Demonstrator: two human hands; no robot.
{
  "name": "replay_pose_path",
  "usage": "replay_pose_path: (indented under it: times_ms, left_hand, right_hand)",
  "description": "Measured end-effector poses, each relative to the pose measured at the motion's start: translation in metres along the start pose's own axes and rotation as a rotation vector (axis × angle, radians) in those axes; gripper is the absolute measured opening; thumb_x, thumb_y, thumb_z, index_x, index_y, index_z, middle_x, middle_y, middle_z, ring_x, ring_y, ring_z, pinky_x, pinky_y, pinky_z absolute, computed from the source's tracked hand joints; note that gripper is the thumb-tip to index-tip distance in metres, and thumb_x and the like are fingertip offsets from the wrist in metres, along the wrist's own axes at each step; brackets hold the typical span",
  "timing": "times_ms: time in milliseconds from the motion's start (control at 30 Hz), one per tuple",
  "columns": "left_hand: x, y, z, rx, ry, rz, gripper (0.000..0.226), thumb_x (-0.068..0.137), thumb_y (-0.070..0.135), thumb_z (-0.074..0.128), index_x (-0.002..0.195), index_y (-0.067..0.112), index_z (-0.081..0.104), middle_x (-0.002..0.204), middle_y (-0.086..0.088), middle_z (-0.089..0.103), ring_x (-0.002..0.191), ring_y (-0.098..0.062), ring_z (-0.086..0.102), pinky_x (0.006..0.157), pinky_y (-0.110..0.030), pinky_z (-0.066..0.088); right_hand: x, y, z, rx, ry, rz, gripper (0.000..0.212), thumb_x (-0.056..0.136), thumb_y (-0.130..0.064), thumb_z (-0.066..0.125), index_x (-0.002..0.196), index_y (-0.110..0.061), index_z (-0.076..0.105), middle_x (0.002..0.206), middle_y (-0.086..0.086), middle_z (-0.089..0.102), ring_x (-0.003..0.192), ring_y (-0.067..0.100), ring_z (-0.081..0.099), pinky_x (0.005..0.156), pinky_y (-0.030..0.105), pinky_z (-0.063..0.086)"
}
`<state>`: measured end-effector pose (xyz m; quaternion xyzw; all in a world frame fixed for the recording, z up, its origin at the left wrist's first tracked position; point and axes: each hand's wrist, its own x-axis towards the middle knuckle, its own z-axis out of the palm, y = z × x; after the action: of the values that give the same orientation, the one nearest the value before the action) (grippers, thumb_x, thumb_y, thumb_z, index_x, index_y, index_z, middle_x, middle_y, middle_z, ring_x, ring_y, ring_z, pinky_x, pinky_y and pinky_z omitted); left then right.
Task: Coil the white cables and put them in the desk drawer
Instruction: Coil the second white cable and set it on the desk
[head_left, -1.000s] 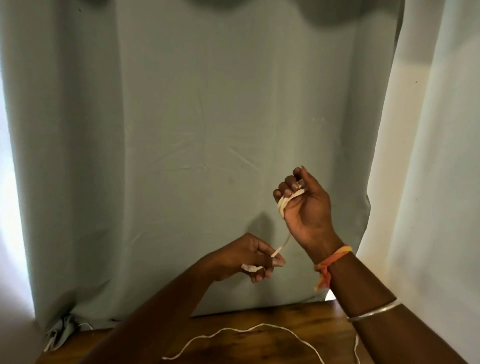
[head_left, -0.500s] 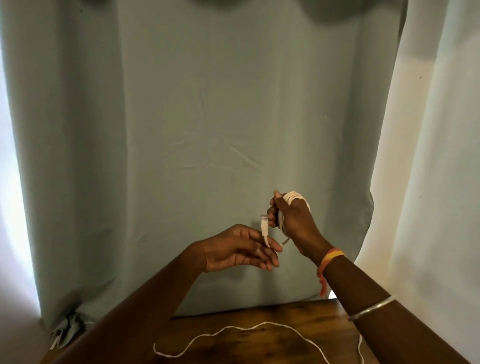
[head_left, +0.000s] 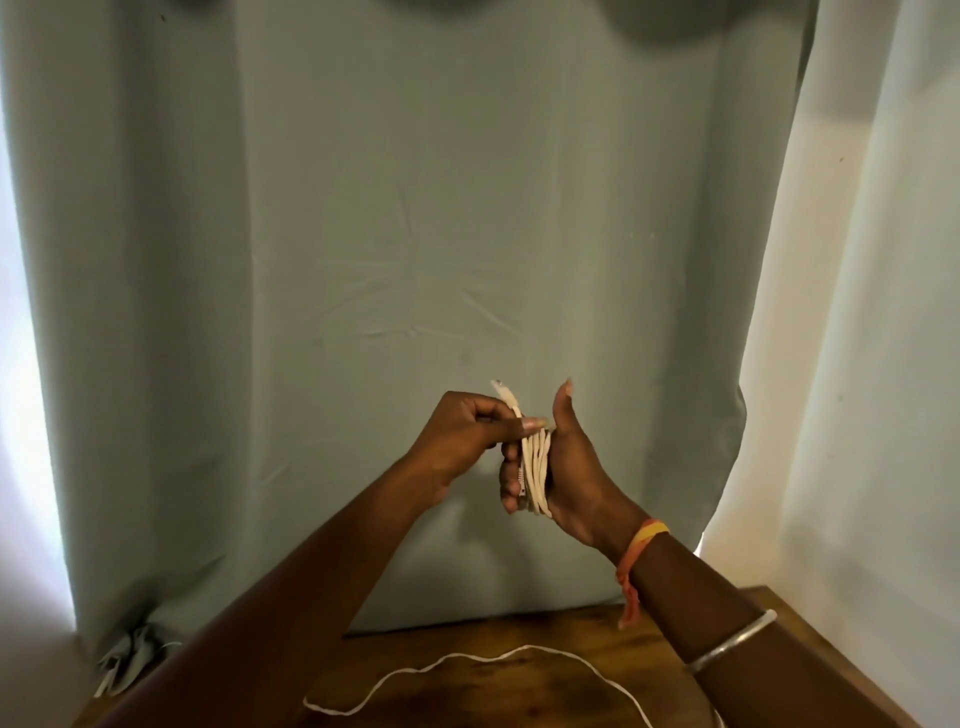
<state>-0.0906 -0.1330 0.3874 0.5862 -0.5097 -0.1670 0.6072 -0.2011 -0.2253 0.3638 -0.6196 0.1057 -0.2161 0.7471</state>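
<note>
At centre frame the left hand is pinching the plug end of the thin white cable coil looped round curled fingers of the gripping right hand; light and springy-looking, it is probably needing a pinch across all loops.

Raised in front of a pale green fabric curtain, the right hand has a thin white cable wound in several loops round its curled fingers, with the thumb pointing up. The left hand pinches the cable's free end just below its small white connector plug, touching the coil. An orange and yellow thread band and a silver metal bangle circle the right forearm. Below, a second loose white cord curves across the brown wooden desk.
</note>
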Motion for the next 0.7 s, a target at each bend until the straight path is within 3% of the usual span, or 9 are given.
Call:
replay_pose_path:
  times_ms: [100,200,300,367,400,500,700]
  left_hand:
    - [-0.001,-0.003,0.002,-0.071,0.015,-0.021,0.018,0.079,0.019,0.079,0.073,0.004,0.072,0.058,-0.006,0.062,0.052,-0.007,0.055,0.056,-0.014,0.042]
    - [-0.001,-0.008,0.003,-0.056,0.079,-0.023,0.024,0.071,0.022,0.086,0.075,0.003,0.071,0.063,-0.009,0.064,0.059,-0.017,0.055,0.056,-0.024,0.042]
    - [0.000,-0.016,0.001,-0.051,0.205,0.028,0.042,0.062,0.023,0.092,0.090,0.008,0.065,0.081,-0.009,0.067,0.070,-0.020,0.062,0.063,-0.030,0.052]
    - [-0.001,-0.019,-0.001,0.003,0.265,0.134,0.056,0.061,0.025,0.091,0.108,0.017,0.061,0.097,-0.003,0.067,0.082,-0.016,0.068,0.073,-0.028,0.058]
    - [-0.002,-0.019,-0.002,0.044,0.272,0.207,0.054,0.064,0.023,0.090,0.110,0.017,0.063,0.100,0.000,0.068,0.085,-0.014,0.068,0.074,-0.027,0.058]
    - [-0.006,-0.019,-0.002,0.066,0.145,0.397,0.012,0.080,0.005,0.076,0.092,0.002,0.075,0.090,-0.005,0.074,0.083,-0.018,0.071,0.076,-0.029,0.056]
    - [-0.015,-0.022,-0.010,0.042,0.004,0.462,0.024,0.094,-0.001,0.056,0.112,0.003,0.071,0.105,-0.006,0.076,0.099,-0.019,0.071,0.089,-0.027,0.055]
  right_hand:
    - [-0.001,-0.001,0.003,0.020,-0.047,0.038,0.091,0.077,-0.089,0.017,0.065,-0.006,0.052,0.046,0.008,0.041,0.037,0.017,0.039,0.045,0.025,0.036]
    - [-0.003,-0.001,-0.001,0.052,-0.116,0.091,0.088,0.076,-0.091,0.019,0.063,-0.009,0.049,0.043,0.003,0.033,0.033,0.012,0.029,0.042,0.022,0.029]
    - [-0.005,0.001,-0.002,0.110,-0.206,0.123,0.085,0.077,-0.091,0.024,0.064,-0.010,0.045,0.041,0.001,0.031,0.032,0.012,0.026,0.042,0.022,0.022]
    - [-0.007,0.003,-0.003,0.142,-0.273,0.152,0.083,0.078,-0.090,0.027,0.064,-0.010,0.043,0.041,0.001,0.028,0.033,0.012,0.022,0.043,0.022,0.018]
    - [-0.007,0.003,-0.003,0.151,-0.312,0.165,0.082,0.079,-0.089,0.028,0.064,-0.010,0.042,0.041,0.001,0.026,0.034,0.013,0.020,0.043,0.022,0.017]
    - [-0.009,0.002,-0.004,0.190,-0.450,0.189,0.081,0.082,-0.087,0.028,0.064,-0.009,0.038,0.044,0.003,0.022,0.035,0.013,0.018,0.042,0.022,0.016]
    - [-0.015,-0.003,-0.003,0.369,-0.699,0.198,0.073,0.088,-0.081,0.031,0.065,-0.012,0.030,0.043,0.002,0.021,0.034,0.012,0.015,0.041,0.025,0.013]
